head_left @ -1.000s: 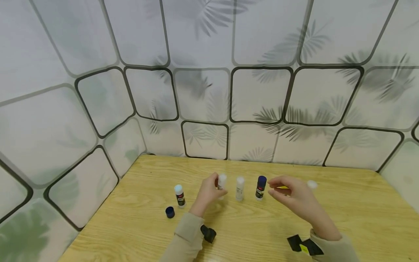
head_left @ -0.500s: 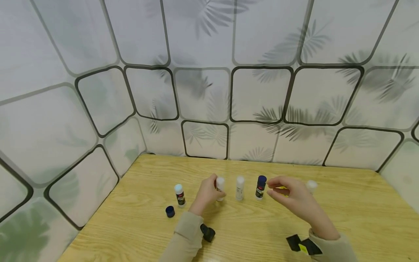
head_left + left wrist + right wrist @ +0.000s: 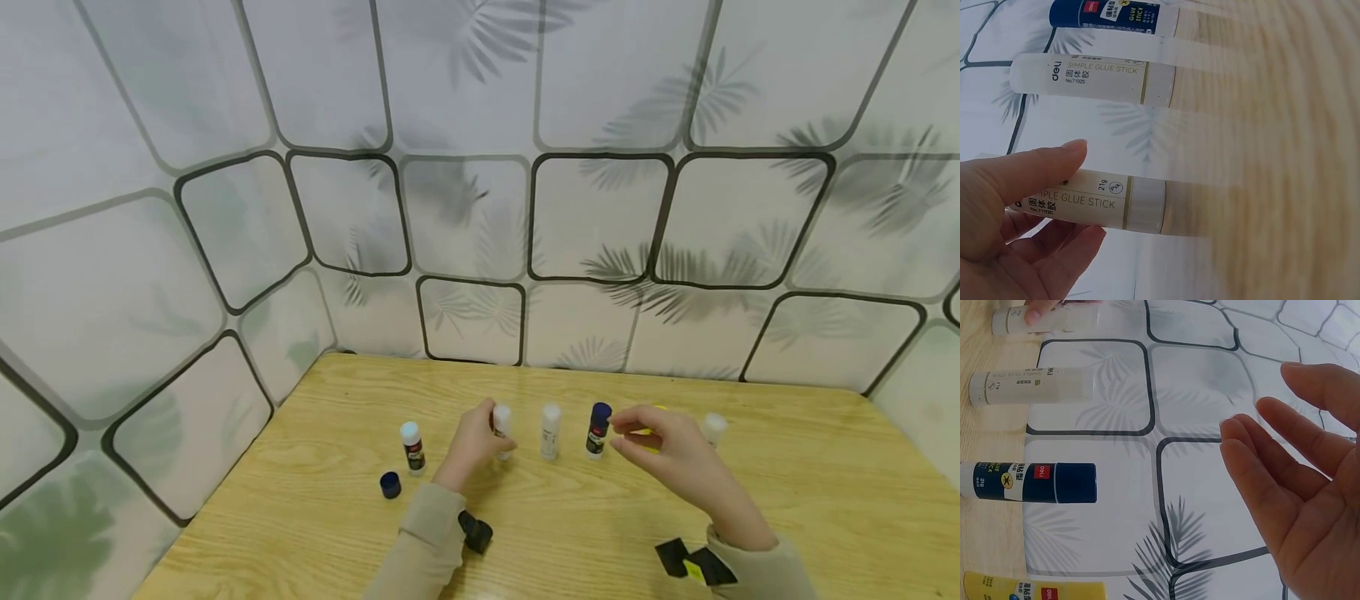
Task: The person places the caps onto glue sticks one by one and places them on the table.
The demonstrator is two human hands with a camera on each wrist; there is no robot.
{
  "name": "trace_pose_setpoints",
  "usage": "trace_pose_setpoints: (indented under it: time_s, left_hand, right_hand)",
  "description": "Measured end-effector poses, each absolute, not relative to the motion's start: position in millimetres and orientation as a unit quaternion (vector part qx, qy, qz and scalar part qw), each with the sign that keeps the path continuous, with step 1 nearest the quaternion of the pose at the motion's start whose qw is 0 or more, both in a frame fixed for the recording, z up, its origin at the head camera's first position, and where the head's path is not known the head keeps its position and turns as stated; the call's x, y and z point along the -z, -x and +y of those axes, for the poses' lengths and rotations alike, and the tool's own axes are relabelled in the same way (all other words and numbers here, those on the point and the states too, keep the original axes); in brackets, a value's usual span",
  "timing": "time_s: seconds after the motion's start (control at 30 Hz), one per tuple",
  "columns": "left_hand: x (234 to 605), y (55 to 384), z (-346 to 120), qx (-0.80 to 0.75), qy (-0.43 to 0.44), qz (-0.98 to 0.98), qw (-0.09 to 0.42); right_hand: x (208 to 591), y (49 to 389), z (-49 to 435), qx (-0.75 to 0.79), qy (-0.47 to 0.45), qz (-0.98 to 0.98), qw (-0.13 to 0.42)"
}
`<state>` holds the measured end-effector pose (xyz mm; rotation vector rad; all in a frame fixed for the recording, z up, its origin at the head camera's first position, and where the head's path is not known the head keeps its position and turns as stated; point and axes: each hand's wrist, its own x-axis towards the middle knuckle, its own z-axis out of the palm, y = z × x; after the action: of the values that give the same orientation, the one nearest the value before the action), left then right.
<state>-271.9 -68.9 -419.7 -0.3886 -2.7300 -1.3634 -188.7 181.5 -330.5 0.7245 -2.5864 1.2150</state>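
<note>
My left hand (image 3: pixel 474 443) holds a white glue stick (image 3: pixel 1094 199) between thumb and fingers, upright on the wooden table. Just right of it stands a second white glue stick (image 3: pixel 550 433), then a dark blue glue stick (image 3: pixel 597 431). My right hand (image 3: pixel 672 450) hovers beside the blue one with fingers loosely bent; the right wrist view shows nothing in the hand (image 3: pixel 1300 462). A yellow glue stick (image 3: pixel 1035 587) stands past the blue one, mostly hidden behind the right hand in the head view.
Left on the table (image 3: pixel 300 533) stands a glue stick with a pale top and dark label (image 3: pixel 413 450). A dark blue cap (image 3: pixel 390 485) lies beside it. Another white-topped item (image 3: pixel 715 428) is partly behind my right hand. A patterned curtain (image 3: pixel 465 208) hangs behind the table.
My left hand has shifted the held white glue stick slightly left, widening its gap from the second white one. The right hand has drifted slightly left.
</note>
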Motion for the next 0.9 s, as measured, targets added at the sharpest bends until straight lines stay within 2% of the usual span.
trace_pose_setpoints:
  time_s: [0.47, 0.9]
  left_hand:
    - [409, 270, -73, 0.44, 0.127, -0.888, 0.029]
    - [370, 252, -76, 0.436, 0.127, -0.886, 0.087]
  right_hand:
    - [331, 187, 182, -0.406, -0.242, -0.876, 0.097]
    - [329, 186, 181, -0.398, -0.242, -0.879, 0.107]
